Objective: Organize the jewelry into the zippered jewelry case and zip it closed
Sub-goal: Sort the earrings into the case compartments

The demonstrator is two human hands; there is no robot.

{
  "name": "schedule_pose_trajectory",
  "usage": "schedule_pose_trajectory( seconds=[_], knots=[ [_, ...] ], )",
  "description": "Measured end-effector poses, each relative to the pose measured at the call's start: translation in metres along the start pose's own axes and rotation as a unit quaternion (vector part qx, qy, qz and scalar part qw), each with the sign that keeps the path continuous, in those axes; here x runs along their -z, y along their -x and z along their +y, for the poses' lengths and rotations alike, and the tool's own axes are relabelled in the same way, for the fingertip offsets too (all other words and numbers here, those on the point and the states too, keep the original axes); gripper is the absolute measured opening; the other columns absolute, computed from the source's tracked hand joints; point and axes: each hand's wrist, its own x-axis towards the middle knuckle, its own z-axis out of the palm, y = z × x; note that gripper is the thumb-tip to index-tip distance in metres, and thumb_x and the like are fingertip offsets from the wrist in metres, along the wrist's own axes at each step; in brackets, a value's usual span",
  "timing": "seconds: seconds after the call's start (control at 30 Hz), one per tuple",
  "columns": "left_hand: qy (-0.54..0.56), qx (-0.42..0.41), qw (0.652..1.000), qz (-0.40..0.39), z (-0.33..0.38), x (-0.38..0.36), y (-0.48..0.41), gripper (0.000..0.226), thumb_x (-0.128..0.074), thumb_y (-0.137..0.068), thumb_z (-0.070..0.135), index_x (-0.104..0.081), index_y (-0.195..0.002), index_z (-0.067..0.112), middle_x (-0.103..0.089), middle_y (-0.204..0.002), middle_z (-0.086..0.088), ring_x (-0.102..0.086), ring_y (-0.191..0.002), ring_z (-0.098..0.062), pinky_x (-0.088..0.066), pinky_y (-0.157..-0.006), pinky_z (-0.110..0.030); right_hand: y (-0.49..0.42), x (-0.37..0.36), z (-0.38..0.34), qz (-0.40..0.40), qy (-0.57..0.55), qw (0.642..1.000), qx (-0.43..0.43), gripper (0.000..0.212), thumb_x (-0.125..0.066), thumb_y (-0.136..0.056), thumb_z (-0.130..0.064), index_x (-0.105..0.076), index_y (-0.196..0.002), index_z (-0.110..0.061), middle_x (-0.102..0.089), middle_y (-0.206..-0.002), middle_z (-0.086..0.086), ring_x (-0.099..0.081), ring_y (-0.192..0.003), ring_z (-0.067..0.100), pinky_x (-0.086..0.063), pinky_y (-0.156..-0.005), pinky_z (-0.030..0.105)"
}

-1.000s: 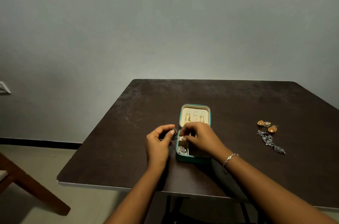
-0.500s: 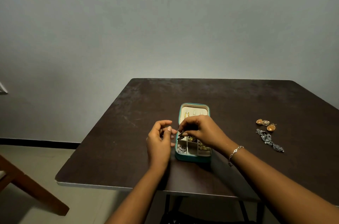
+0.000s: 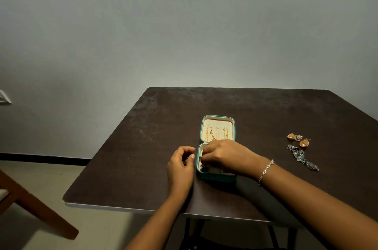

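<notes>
— What do we see just beyond the fingers (image 3: 207,147) of our right hand (image 3: 225,157)?
— A small teal leather-look zippered case (image 3: 216,177), smooth, with a matt cream velvety lining (image 3: 217,121) and glossy thin gold metal chains (image 3: 210,135).
— And well right of them?
— Dull, rough dark grey metal ornaments (image 3: 302,157) on our dark brown table top (image 3: 255,106), matt and scuffed.

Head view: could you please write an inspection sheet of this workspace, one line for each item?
Surface: dark brown table, scuffed.
Job's things: open teal zippered jewelry case, gold chains inside; gold dome earrings and dark silver ornate piece lie apart, to its right.
Clutter: nothing seen.
Hands: left hand loosely curled beside case; right hand reaches into case, grip hidden.
Cables: nothing seen.
Surroundings: grey wall, wooden chair at left.
</notes>
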Motion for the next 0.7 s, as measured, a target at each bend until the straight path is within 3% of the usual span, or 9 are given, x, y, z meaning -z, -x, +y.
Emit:
schedule_pose_trajectory(
  seconds=[0.17,0.3,0.4,0.5,0.6,0.7],
  knots=[
    [-0.005,-0.004,1.0,-0.01,-0.003,-0.001,0.0,0.015,-0.057,-0.086,0.005,-0.064,-0.089,0.018,-0.067,-0.088,0.003,-0.062,-0.083,-0.009,-0.051,-0.07,-0.025,-0.003,0.003,-0.003,-0.043,0.013,0.997,0.06,0.01,-0.072,-0.07,-0.008,-0.069,-0.079,-0.01,-0.062,-0.077,0.009,-0.061,-0.066,0.026,-0.048,-0.046,0.031],
    [-0.006,-0.001,1.0,-0.02,-0.002,-0.002,0.0,0.018,-0.057,-0.086,0.004,-0.062,-0.087,0.021,-0.066,-0.085,0.007,-0.061,-0.081,-0.004,-0.049,-0.067,-0.018,-0.001,0.0,-0.004,-0.036,0.011,0.997,0.067,0.007,-0.065,-0.077,-0.009,-0.066,-0.085,-0.009,-0.062,-0.081,0.009,-0.06,-0.067,0.025,-0.049,-0.047,0.031],
    [-0.001,0.009,1.0,-0.027,-0.001,-0.001,0.0,0.022,-0.056,-0.085,0.0,-0.062,-0.087,0.021,-0.065,-0.083,0.008,-0.062,-0.08,-0.005,-0.051,-0.067,-0.021,0.002,-0.005,-0.005,-0.009,-0.028,0.999,0.025,0.019,-0.049,-0.083,-0.013,-0.059,-0.1,-0.012,-0.063,-0.09,0.008,-0.061,-0.074,0.023,-0.052,-0.052,0.033],
    [0.002,0.014,1.0,-0.025,-0.002,-0.001,0.001,0.02,-0.056,-0.086,0.001,-0.062,-0.088,0.02,-0.065,-0.083,0.006,-0.062,-0.082,-0.008,-0.052,-0.068,-0.022,0.004,-0.009,-0.007,0.011,-0.091,0.995,-0.037,0.03,-0.058,-0.083,-0.007,-0.046,-0.106,-0.022,-0.062,-0.096,0.009,-0.06,-0.081,0.025,-0.052,-0.062,0.039],
    [0.004,0.007,1.0,-0.015,-0.003,-0.001,0.001,0.014,-0.058,-0.086,0.004,-0.064,-0.088,0.017,-0.067,-0.083,0.005,-0.063,-0.081,-0.01,-0.053,-0.071,-0.029,0.008,-0.01,-0.004,0.051,-0.145,0.982,-0.112,0.026,-0.06,-0.081,-0.004,-0.054,-0.105,-0.013,-0.064,-0.094,0.009,-0.059,-0.083,0.025,-0.05,-0.071,0.038],
    [0.002,0.003,1.0,-0.008,-0.005,-0.002,0.001,0.013,-0.058,-0.085,0.006,-0.065,-0.087,0.017,-0.068,-0.084,0.005,-0.063,-0.081,-0.01,-0.054,-0.072,-0.032,0.013,-0.012,-0.003,0.071,-0.154,0.977,-0.132,0.027,-0.064,-0.077,-0.003,-0.057,-0.102,-0.009,-0.064,-0.093,0.009,-0.059,-0.082,0.024,-0.051,-0.07,0.039]
  ],
)
